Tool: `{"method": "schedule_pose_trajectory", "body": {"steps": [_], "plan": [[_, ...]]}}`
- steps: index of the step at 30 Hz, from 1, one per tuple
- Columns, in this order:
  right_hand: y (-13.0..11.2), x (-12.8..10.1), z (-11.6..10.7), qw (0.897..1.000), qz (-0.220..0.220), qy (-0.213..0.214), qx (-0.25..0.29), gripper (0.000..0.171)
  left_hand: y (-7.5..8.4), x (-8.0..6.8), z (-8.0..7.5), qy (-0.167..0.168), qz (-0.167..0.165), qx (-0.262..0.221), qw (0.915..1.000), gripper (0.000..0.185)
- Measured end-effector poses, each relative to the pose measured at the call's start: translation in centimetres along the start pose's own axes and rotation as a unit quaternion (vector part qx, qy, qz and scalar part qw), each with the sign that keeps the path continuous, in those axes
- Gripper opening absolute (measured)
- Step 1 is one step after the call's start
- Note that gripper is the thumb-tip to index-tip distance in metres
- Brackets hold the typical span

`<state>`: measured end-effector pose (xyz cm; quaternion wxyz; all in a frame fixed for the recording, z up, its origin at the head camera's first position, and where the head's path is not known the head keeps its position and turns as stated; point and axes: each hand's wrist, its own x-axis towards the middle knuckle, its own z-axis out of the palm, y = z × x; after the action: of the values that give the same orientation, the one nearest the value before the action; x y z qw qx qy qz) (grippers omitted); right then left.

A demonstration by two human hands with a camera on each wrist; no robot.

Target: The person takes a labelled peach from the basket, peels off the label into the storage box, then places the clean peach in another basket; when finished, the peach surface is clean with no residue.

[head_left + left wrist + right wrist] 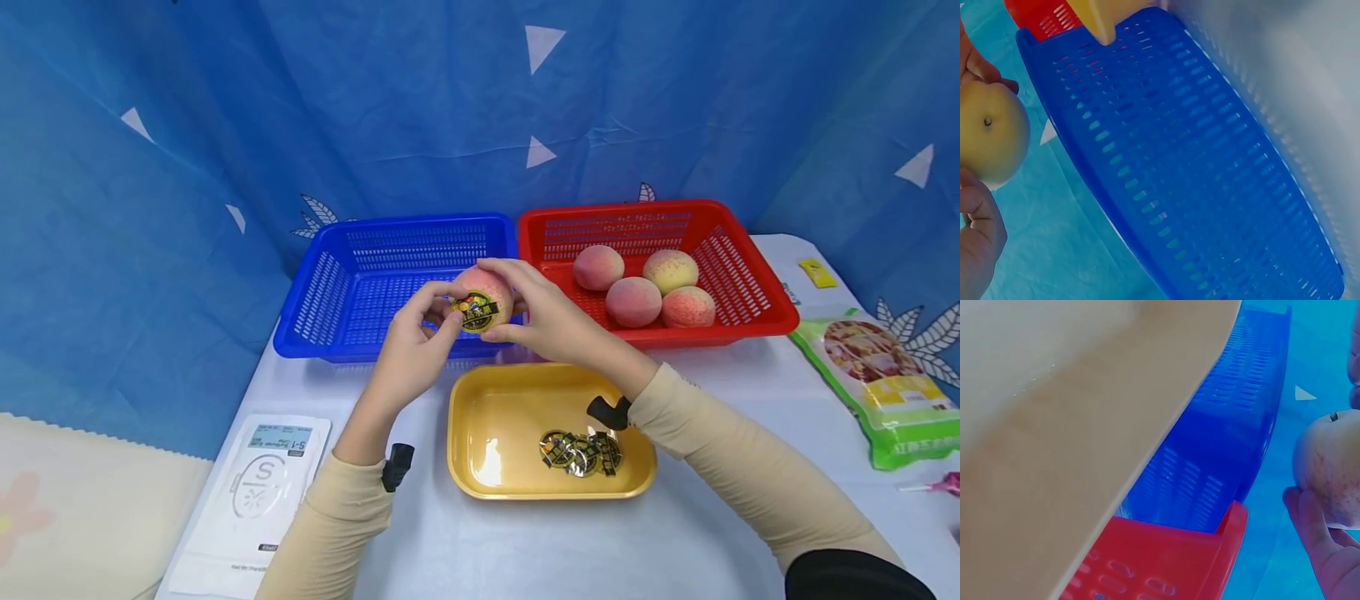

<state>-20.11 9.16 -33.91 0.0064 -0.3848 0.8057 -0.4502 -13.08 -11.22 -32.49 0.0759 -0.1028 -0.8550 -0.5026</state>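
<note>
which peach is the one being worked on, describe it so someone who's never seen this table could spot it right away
Start at the blue basket on the left of the two baskets at the back of the table. Just above its front rim, over the yellow tray, both hands hold one peach. Unlike the four bare peaches lying in the red basket, it is held in the air and carries a black and gold sticker.

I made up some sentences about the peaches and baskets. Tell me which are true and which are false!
1. Both hands hold one peach. True: the left hand and the right hand grip it.
2. The red basket has six peaches. False: it has four.
3. The blue basket has nothing in it. True.
4. The held peach has a sticker on it. True.
5. The yellow tray holds peaches. False: it holds loose stickers.
</note>
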Motion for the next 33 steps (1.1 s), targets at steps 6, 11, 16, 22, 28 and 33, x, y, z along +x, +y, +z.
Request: {"method": "schedule_pose_trajectory", "body": {"steps": [6,11,16,22,28,33], "plan": [[0.1,-0.6,-0.3,0.999,-0.011,0.012,-0.043,0.086,0.6,-0.1,0.3,-0.001,-0.002,-0.023,0.9997,0.023],[0.0,-1.2,-0.7,0.996,-0.008,0.022,-0.086,0.085,1.2,-0.3,0.6,0.003,-0.009,-0.032,0.9994,0.024],[0.0,-1.7,-1.2,0.993,0.000,0.029,-0.114,0.084,1.8,-0.7,0.8,0.008,0.014,-0.046,0.9988,0.025],[0.7,-2.6,-2.6,0.991,0.006,0.061,-0.120,0.085,1.8,-1.7,1.4,-0.006,0.035,-0.060,0.9976,0.022],[1.8,-4.2,-4.5,0.989,0.046,0.097,-0.102,0.086,0.2,-2.9,3.2,-0.090,0.009,-0.016,0.9958,0.022],[2.3,-5.6,-5.7,0.984,0.104,0.119,-0.077,0.086,-1.1,-3.7,5.3,-0.180,-0.008,0.020,0.9834,0.021]]}}
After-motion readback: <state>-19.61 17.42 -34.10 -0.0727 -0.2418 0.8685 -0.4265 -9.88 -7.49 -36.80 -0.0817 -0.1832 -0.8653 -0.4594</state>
